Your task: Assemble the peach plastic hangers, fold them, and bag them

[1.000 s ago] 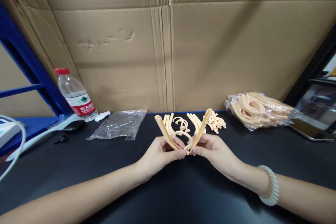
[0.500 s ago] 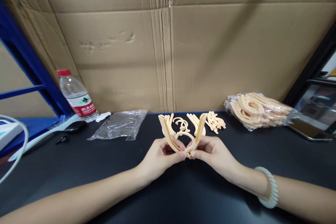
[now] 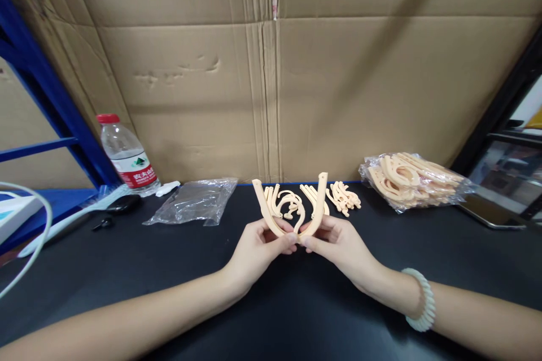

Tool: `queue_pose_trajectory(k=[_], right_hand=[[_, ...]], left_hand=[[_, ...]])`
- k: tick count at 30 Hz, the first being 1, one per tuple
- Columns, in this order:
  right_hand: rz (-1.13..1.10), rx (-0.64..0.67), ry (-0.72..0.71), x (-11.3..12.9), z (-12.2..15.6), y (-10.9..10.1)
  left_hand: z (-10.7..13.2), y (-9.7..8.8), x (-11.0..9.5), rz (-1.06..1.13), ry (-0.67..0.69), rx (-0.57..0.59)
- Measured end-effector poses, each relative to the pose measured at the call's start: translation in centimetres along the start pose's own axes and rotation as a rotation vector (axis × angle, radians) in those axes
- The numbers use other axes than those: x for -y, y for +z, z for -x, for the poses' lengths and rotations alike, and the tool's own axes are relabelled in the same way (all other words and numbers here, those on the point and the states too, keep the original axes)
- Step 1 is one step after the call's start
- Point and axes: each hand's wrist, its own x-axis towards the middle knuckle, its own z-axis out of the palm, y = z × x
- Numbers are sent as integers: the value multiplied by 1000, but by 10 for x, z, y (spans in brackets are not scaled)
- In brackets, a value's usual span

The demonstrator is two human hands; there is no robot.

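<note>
The left hand and right hand meet fingertip to fingertip, each pinched shut on one arm of a peach plastic V-shaped piece, held just above the black counter so both arms stay free. Just beyond the hands lie loose peach parts; a bagged bundle sits further right, an empty plastic bag left.

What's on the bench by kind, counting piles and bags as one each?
Held hanger assembly, in left hand and right hand: 1
Loose part pile: 1
Full parts bag: 1
Empty bag: 1
Water bottle: 1
Total: 5
</note>
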Motion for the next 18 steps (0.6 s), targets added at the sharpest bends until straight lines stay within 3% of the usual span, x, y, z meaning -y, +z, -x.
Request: queue_pose_trajectory(k=[3, 6, 12, 15, 18], right_hand=[[-107, -54, -5, 2, 0, -11], [-151, -46, 49, 2, 2, -38], [174, 115, 181, 9, 7, -93], [388, 238, 153, 15, 6, -102], [648, 306, 29, 22, 7, -102]], left_hand=[[2, -5, 0, 10, -28, -67], [7, -19, -3, 30, -75, -111], [14, -55, -13, 19, -143, -44], [10, -67, -13, -239, -88, 2], [4, -74, -12, -679, 135, 90]])
